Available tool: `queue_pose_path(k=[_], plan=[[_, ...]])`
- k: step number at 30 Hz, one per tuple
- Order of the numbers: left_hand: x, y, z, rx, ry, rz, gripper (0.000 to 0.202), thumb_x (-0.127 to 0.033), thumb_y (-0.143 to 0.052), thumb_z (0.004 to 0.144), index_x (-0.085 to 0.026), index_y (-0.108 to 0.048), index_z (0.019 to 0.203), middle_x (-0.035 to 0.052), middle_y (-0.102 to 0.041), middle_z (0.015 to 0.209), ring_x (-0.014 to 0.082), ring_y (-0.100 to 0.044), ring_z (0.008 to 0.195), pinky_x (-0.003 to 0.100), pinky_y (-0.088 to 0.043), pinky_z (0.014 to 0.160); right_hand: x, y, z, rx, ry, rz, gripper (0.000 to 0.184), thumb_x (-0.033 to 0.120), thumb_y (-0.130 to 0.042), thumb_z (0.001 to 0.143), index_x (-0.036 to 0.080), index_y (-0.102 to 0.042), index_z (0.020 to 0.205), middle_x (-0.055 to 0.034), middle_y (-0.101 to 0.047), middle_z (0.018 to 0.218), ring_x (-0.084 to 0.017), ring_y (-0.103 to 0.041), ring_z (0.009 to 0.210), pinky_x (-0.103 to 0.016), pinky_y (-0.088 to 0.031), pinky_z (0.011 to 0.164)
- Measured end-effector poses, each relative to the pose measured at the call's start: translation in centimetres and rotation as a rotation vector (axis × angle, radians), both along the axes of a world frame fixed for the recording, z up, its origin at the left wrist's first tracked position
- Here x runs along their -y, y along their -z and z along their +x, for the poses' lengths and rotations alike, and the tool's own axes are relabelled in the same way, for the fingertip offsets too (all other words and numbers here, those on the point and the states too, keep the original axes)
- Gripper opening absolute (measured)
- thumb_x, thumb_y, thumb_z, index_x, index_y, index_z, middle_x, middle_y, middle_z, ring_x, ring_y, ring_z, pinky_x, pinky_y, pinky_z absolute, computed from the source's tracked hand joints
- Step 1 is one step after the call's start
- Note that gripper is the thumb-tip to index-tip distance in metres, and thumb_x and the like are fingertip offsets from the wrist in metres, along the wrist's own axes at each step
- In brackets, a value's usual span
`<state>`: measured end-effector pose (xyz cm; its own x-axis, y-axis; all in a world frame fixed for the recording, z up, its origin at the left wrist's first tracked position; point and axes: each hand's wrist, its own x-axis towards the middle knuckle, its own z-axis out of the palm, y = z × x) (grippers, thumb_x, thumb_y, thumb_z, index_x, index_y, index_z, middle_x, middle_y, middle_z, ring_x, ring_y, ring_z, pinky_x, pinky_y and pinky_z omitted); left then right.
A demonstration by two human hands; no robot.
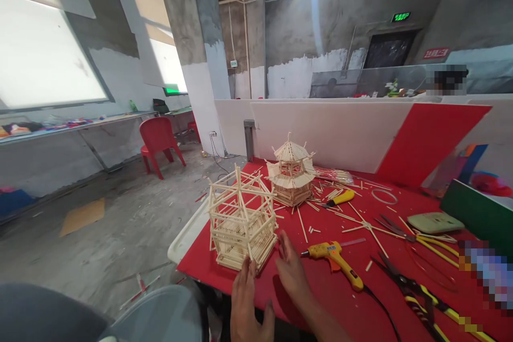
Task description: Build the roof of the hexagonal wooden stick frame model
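Red table (328, 304) first: it takes up the near right of the room, and the work sits at its left end, close to the worker. There stands the stick frame (245, 236), upright on its base, many-sided. Its central axis runs vertically, with ribs rising to a peak and one short stub pointing at the ceiling; seen from here, no side is plainly the longest.

Progress, by my reading — roughly halfway. The floor of close-laid sticks is down, and posts, rails and top ribs are up; the walls and top are bare gaps, probably the part left. Behind it, just apart, a stick pavilion (292, 173) has its tiered roofs covered.

Left hand (245, 299): fingers straight, thumb apart, gripping nothing; fingertips at the base's near edge — contact, I cannot tell. Right hand (292, 266): loosely open and empty, just beside the base's right side.

Smaller: a yellow glue gun (335, 262), unheld, and a star of sticks (365, 224) lying flat.
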<state>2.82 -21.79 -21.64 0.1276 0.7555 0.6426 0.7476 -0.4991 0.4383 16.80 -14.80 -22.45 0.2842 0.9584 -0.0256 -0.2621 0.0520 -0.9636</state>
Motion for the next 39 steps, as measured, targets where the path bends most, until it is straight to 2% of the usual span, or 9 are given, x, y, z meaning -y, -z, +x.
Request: queue_pose_path(k=[5,11,16,19,23,26,29,34,39], plan=[[0.4,-0.7,0.4,-0.015,-0.029,-0.030,0.080,-0.010,-0.054,0.085,-0.023,-0.023,0.157,0.0167,-0.048,0.150,0.0324,-0.044,0.138,0.050,-0.047,0.105,4.4,-2.0,2.9,0.271,-0.062,0.083,0.064,0.016,-0.052,0.074,0.025,-0.053,0.138,-0.0082,-0.054,0.145,-0.022,-0.056,0.129,-0.040,-0.048,0.107],[0.9,-2.6,1.4,0.092,-0.079,-0.026,0.058,-0.017,-0.054,0.090,-0.022,-0.042,0.147,0.0165,-0.049,0.145,0.0312,-0.050,0.132,0.048,-0.048,0.103,8.3,-5.8,9.1,0.722,-0.011,0.103,0.027,0.027,-0.053,0.088,0.023,-0.073,0.106,-0.0078,-0.075,0.107,-0.024,-0.070,0.101,-0.038,-0.055,0.093],[1.4,-3.5,2.4,0.166,-0.191,0.093,0.028,-0.032,-0.063,0.088,-0.016,-0.067,0.110,0.0108,-0.061,0.105,0.0284,-0.063,0.096,0.046,-0.054,0.085,9.7,-7.1,13.7,0.897,0.074,0.052,0.028,0.035,-0.051,0.094,0.024,-0.074,0.105,-0.0071,-0.075,0.107,-0.023,-0.070,0.100,-0.036,-0.055,0.090],[1.5,-4.1,4.1,0.162,-0.066,0.046,0.019,-0.029,-0.062,0.089,-0.017,-0.068,0.103,0.0077,-0.064,0.098,0.0240,-0.065,0.089,0.038,-0.056,0.077,8.2,-7.8,16.5,0.982,0.057,0.008,0.030,0.037,-0.049,0.095,0.025,-0.075,0.104,-0.0073,-0.075,0.107,-0.024,-0.071,0.098,-0.036,-0.055,0.087],[0.4,-6.1,7.7,0.213,0.147,-0.078,0.016,-0.021,-0.059,0.089,-0.018,-0.071,0.100,0.0068,-0.067,0.097,0.0168,-0.067,0.079,0.028,-0.057,0.070,2.9,-8.9,19.2,1.111,-0.005,-0.029,0.022,0.030,-0.055,0.090,0.025,-0.076,0.092,-0.0066,-0.077,0.099,-0.026,-0.070,0.094,-0.036,-0.052,0.084],[-1.0,-8.1,10.3,0.256,0.249,-0.200,0.019,-0.022,-0.057,0.090,-0.019,-0.071,0.103,0.0074,-0.067,0.098,0.0142,-0.066,0.074,0.025,-0.057,0.067,-1.5,-9.2,19.9,1.113,-0.047,-0.031,0.009,0.025,-0.068,0.081,0.023,-0.075,0.076,-0.0053,-0.076,0.086,-0.025,-0.070,0.089,-0.032,-0.049,0.080],[-2.1,-9.6,11.9,0.303,0.281,-0.299,0.021,-0.024,-0.056,0.091,-0.020,-0.072,0.103,0.0071,-0.067,0.101,0.0126,-0.064,0.071,0.024,-0.056,0.066,-4.1,-8.7,19.9,1.081,-0.096,-0.036,0.021,0.032,-0.071,0.082,0.018,-0.070,0.067,-0.0007,-0.071,0.071,-0.019,-0.070,0.082,-0.028,-0.047,0.079],[-3.5,-10.3,12.4,0.372,0.268,-0.362,0.018,-0.026,-0.059,0.089,-0.021,-0.073,0.098,0.0059,-0.067,0.097,0.0128,-0.064,0.070,0.022,-0.053,0.060,-5.0,-8.3,19.8,0.951,-0.169,-0.015,0.034,0.037,-0.073,0.082,0.016,-0.059,0.059,0.0032,-0.063,0.059,-0.014,-0.065,0.067,-0.029,-0.050,0.072],[-5.2,-10.7,12.8,0.495,0.260,-0.412,0.014,-0.025,-0.065,0.084,-0.020,-0.075,0.093,0.0053,-0.069,0.093,0.0142,-0.064,0.074,0.024,-0.052,0.067,-2.8,-10.5,19.5,0.732,-0.271,0.030,0.025,0.040,-0.069,0.082,0.019,-0.065,0.069,0.0017,-0.064,0.064,-0.015,-0.063,0.063,-0.024,-0.048,0.059]])
